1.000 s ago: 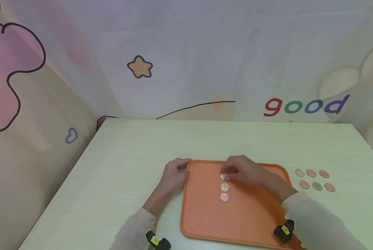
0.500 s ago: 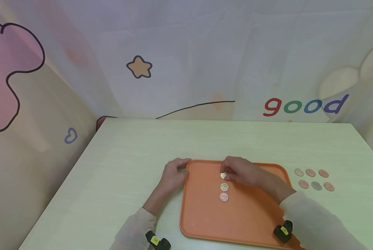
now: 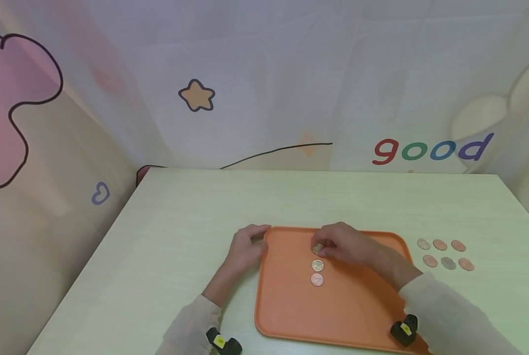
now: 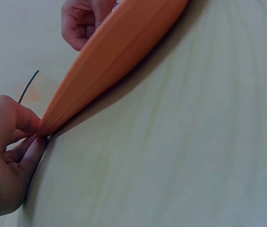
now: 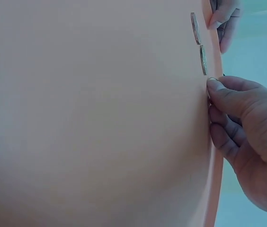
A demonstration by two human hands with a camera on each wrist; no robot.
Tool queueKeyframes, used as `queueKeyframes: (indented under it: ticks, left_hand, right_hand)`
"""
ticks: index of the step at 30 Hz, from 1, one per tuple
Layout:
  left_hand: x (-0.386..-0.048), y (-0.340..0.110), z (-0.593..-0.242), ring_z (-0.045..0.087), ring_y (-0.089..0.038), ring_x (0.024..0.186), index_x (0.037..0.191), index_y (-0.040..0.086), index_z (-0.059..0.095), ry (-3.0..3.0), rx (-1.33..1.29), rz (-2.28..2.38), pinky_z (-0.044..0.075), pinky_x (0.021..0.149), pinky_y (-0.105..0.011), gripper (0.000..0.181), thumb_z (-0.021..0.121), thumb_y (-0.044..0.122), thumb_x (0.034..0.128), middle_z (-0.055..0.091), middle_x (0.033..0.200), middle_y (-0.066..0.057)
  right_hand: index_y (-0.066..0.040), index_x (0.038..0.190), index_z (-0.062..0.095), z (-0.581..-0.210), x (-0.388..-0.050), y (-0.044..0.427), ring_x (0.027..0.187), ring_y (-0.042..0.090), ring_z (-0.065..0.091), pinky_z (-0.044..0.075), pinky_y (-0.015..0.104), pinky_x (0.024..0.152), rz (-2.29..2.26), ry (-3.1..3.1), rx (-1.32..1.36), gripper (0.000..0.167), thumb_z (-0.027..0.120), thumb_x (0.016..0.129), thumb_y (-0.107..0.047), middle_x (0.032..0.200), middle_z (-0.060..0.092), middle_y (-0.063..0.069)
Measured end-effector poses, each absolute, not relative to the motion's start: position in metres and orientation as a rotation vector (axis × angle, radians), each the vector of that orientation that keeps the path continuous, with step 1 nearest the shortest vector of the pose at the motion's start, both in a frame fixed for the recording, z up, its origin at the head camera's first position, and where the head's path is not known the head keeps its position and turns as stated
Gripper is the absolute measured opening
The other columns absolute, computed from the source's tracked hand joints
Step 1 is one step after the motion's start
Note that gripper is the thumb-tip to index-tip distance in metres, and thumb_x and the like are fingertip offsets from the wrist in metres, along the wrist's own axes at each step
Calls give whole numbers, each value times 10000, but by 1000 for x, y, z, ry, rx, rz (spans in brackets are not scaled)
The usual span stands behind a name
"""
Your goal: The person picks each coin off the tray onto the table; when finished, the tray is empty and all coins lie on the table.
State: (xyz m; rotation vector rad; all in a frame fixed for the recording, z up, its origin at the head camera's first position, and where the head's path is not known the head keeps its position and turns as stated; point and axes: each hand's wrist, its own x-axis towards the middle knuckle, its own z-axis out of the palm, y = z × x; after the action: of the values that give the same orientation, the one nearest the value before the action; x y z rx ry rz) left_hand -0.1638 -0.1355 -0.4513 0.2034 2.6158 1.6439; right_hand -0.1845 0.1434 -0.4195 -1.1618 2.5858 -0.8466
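An orange tray [image 3: 291,310] lies on the table. My left hand [image 3: 248,249] holds its far left corner, with the thumb and fingers at the rim [image 4: 84,82] in the left wrist view. Over the far part of the tray, my right hand [image 3: 346,242] pinches a gold-coloured coin [image 3: 318,249] between thumb and fingers, close to the tray's surface. Below that coin, a second gold-coloured coin [image 3: 317,266] and a pinkish coin [image 3: 317,280] lie flat in a column. The right wrist view shows the pinching thumb [image 5: 228,97] next to these two coins.
Right of the tray, several coins lie on the pale table [image 3: 180,212] in two rows, among them a grey coin [image 3: 448,263] and a copper-coloured coin [image 3: 466,265]. A printed cloth backdrop [image 3: 264,88] stands behind the table.
The pinched coin has tilted slightly and looks darker, while my right hand has barely shifted. My left hand, the tray and the other coins have stayed in place.
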Motion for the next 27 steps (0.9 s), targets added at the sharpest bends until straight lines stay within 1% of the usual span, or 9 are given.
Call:
queueKeyframes:
  ticks: [4,11,16,23,27]
  left_hand:
    - [-164,-136,-451,657,-313,1176,1298,3,682,2617,198,1643,496,1040,-478,509,557,-22,805,718,1199,-159]
    - [-164,-136,-451,650,-334,1191,1301,-12,675,2619,224,1632,487,1058,-497,514,556,-26,802,712,1215,-179]
    - [-164,-136,-451,656,-329,1186,1299,-10,677,2611,216,1641,486,1063,-492,512,558,-19,801,716,1206,-174]
    - [-162,-136,-448,648,-319,1197,1303,2,678,2608,196,1645,474,1074,-500,513,562,-21,804,716,1210,-160]
    - [-163,-136,-450,652,-316,1188,1298,1,681,2609,207,1649,478,1069,-497,509,565,-24,804,718,1204,-159]
  right_hand:
    - [-134,984,764,-420,-184,144,806,44,604,544,235,764,-855,2598,-1204,142,749,874,-44,903,719,-42]
    - [-124,1025,783,-420,-183,147,831,49,617,554,226,778,-848,2601,-1120,155,769,872,-105,946,751,-37]
    - [-109,1065,786,-419,-182,149,841,60,619,558,215,782,-846,2583,-1040,196,771,869,-102,973,754,-19]
    - [-94,1084,781,-419,-181,150,808,58,564,525,200,734,-869,2544,-1007,212,762,874,-82,929,712,-21]
    - [-78,1114,771,-419,-181,150,819,74,567,524,197,734,-872,2537,-973,239,762,875,-85,944,710,-11]
